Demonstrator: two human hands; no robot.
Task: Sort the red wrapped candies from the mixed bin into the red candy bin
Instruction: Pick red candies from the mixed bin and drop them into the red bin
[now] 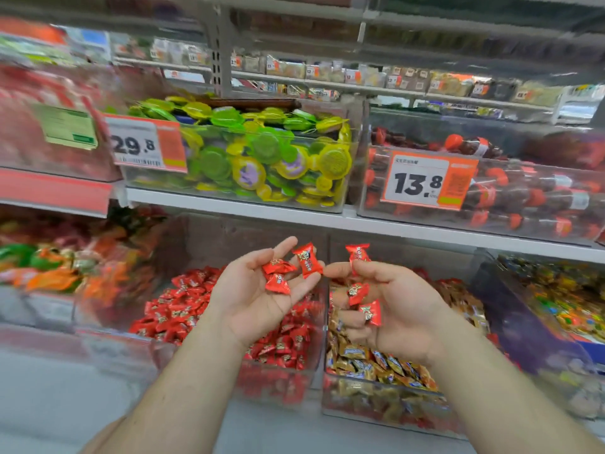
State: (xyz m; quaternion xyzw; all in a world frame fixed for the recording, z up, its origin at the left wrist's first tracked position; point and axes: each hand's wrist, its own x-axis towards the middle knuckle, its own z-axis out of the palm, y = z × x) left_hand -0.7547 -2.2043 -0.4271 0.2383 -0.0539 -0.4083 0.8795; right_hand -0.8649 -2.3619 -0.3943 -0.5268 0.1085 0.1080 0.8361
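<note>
Red candies held in both hands above the bins

Hands meet palm-up in front of a shop shelf, above two clear plastic bins; the left hand [258, 290] lies flat with fingers straight, its grip released, and three red wrapped candies [277, 275] rest on the fingers and upper palm, one of them standing near the fingertips; the right hand [389, 303] is curled, its grip clenched on more red candies, with one candy [357, 253] pinched upright between thumb and forefinger and two others [363, 301] tucked under the bent fingers against the palm; the fingertips of the two hands nearly touch.

Below the left hand sits the red candy bin [183, 335], filled with wrappers of the same red kind; just beside it, under the right hand, stands the mixed bin [376, 398], holding mostly gold and blue wrapped sweets with a few red ones at the back; the two bins stand side by side, walls close together.

On the shelf above, a clear tub of green and yellow round sweets [262, 158] carries a price tag reading 29.8 [144, 144]; to its right a tub of small cola-bottle sweets [523, 194] bears a tag reading 13.8 [429, 180]; at lower right another bin holds multicoloured wrapped sweets [563, 296]; at left, orange and green packets [65, 267] show blurred.
</note>
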